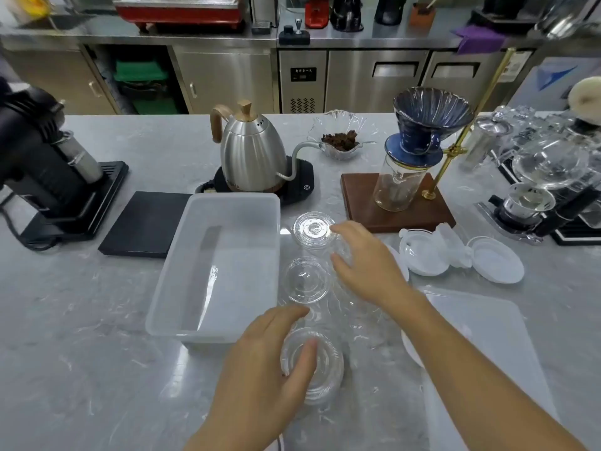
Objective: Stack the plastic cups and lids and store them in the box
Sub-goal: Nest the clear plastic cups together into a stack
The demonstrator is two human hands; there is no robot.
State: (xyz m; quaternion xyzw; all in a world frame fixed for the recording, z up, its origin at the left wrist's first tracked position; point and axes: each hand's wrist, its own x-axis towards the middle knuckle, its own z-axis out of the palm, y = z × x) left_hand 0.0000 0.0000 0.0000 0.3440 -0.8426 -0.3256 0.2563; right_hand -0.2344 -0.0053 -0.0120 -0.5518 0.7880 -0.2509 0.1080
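Note:
Three clear plastic cups stand in a row right of the translucent box (182,281): a far cup (313,231), a middle cup (304,281) and a near cup (320,362). My left hand (270,359) reaches over the near cup, thumb across its rim and fingers spread beside it, grip unclear. My right hand (367,265) hovers with relaxed fingers beside the far and middle cups, holding nothing. White lids (496,263) lie to the right. The box holds nothing.
The box's flat lid (487,336) lies at the right under my right forearm. A kettle (250,151) on its base, a black pad (143,222), a grinder (42,164) and a pour-over stand (396,206) line the back. Glassware crowds the far right.

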